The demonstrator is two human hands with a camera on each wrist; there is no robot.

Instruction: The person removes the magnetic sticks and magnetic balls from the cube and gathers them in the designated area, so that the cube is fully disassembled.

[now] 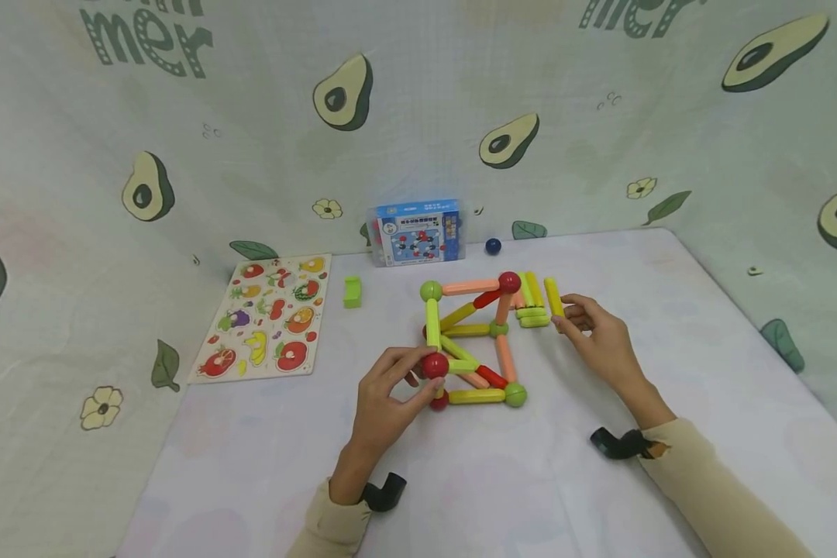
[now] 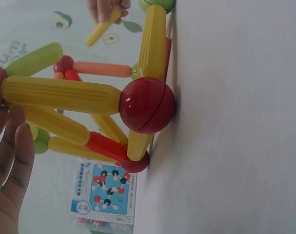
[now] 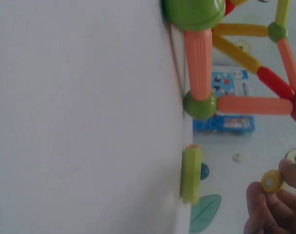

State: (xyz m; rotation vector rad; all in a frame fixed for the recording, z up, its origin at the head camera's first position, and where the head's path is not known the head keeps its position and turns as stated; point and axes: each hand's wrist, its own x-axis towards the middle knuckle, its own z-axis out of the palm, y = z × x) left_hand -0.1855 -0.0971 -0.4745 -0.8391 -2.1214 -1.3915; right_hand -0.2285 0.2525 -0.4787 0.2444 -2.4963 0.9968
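A frame of coloured rods and balls (image 1: 462,330) stands on the table, its box-like shape braced by slanting rods. My left hand (image 1: 384,403) has thumb and fingers about the red ball (image 1: 435,365) at the upper near-left corner. Below it, a yellow rod (image 2: 60,95) runs down to another red ball (image 2: 147,105) at the table. To the right of the frame, my right hand (image 1: 600,341) pinches a loose yellow rod (image 1: 553,297) between thumb and fingers. The round end of this rod (image 3: 271,181) faces the camera in the right wrist view.
Several spare rods (image 1: 533,316) lie behind the frame's right side. Farther back are a dark blue ball (image 1: 493,246) and a blue picture box (image 1: 418,234). A green block (image 1: 352,292) and a fruit board (image 1: 261,318) lie to the left.
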